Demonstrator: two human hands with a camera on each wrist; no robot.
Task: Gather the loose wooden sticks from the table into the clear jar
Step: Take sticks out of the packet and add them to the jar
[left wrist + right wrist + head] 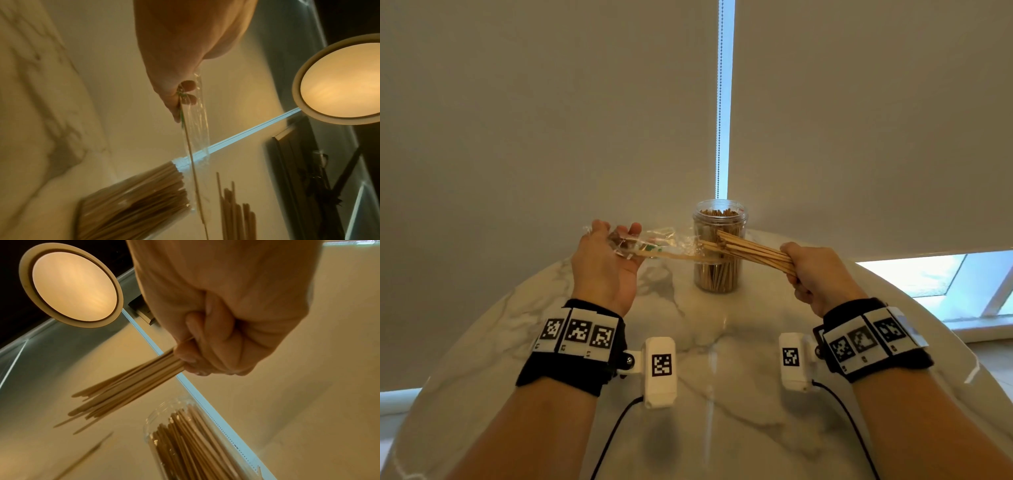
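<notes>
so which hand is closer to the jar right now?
Right, slightly. The right hand grips a stick bundle just right of the jar; the left hand, holding a plastic wrapper, sits farther left.

We can't make out any readable text here. The black wristbands point(571, 346) just carry black-and-white square marker codes, and the printing on the crinkly clear plastic wrapper point(650, 244) is too blurry.
</notes>
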